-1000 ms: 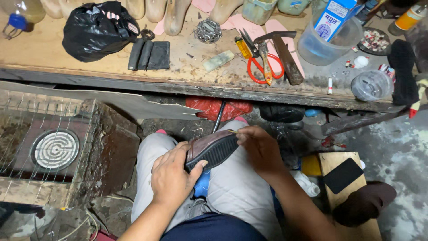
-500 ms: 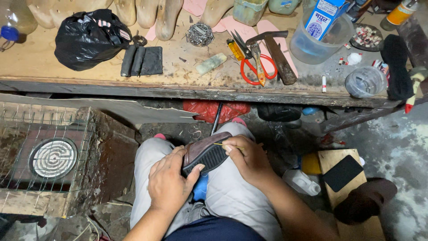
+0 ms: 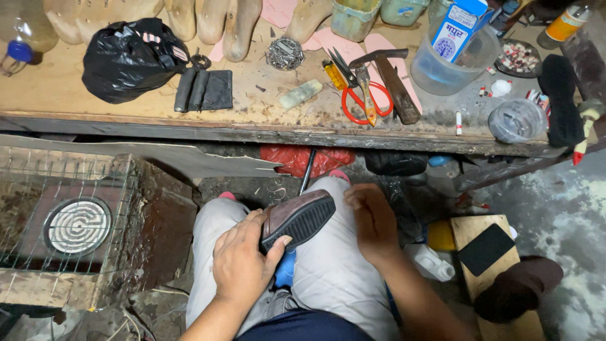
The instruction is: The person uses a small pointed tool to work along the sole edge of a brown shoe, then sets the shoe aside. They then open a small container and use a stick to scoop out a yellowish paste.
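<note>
A brown shoe (image 3: 300, 218) with a black ribbed sole lies sole-up across my lap, toe pointing up and to the right. My left hand (image 3: 243, 268) grips its heel end, thumb on the sole. My right hand (image 3: 374, 221) rests palm-down on my right thigh just right of the toe, off the shoe, fingers loosely bent and holding nothing I can see. A thin dark metal rod (image 3: 307, 172) stands between my knees behind the shoe.
A wooden workbench (image 3: 265, 117) ahead carries red-handled scissors (image 3: 360, 101), a hammer (image 3: 391, 79), a black plastic bag (image 3: 129, 60), wooden lasts (image 3: 240, 25) and a plastic tub (image 3: 442, 69). A caged coil heater (image 3: 77, 226) sits left. Another brown shoe (image 3: 524, 287) lies right.
My right hand was on the shoe's toe end and has come off to the right. The shoe stays sole-up in my left hand, tilted slightly more.
</note>
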`<control>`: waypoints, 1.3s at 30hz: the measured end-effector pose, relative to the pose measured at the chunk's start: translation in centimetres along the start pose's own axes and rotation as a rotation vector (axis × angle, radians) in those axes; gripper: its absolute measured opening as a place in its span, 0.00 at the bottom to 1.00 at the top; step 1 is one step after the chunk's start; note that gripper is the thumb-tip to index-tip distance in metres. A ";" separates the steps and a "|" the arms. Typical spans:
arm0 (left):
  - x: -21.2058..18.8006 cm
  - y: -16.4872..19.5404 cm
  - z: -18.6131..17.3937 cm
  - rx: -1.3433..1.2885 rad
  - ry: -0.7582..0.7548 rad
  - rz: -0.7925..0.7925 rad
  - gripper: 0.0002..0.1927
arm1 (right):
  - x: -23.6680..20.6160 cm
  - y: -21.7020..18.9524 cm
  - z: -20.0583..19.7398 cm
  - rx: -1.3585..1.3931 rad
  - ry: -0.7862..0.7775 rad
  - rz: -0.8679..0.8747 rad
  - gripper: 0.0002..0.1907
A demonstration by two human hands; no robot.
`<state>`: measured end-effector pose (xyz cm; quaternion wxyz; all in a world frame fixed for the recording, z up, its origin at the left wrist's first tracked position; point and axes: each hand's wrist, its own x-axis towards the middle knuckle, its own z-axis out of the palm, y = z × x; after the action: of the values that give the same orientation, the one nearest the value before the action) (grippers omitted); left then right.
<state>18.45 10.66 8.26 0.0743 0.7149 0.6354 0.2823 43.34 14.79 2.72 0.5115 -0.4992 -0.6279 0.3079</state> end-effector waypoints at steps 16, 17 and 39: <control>6.9 -7.6 1.1 -0.575 -1.004 -0.240 0.38 | -0.4 -2.6 2.8 -0.270 -0.147 0.326 0.21; 6.9 -8.0 1.2 -0.555 -0.996 -0.225 0.37 | 0.0 -3.1 2.8 -0.316 -0.150 0.321 0.20; 4.5 -19.8 0.8 -1.880 -0.633 -1.074 0.42 | 9.7 -20.1 1.6 0.231 -0.459 0.355 0.09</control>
<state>1.81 18.70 -0.24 0.8527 0.0487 0.3483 0.3863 35.74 17.87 23.53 0.3479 -0.4572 -0.5908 0.5665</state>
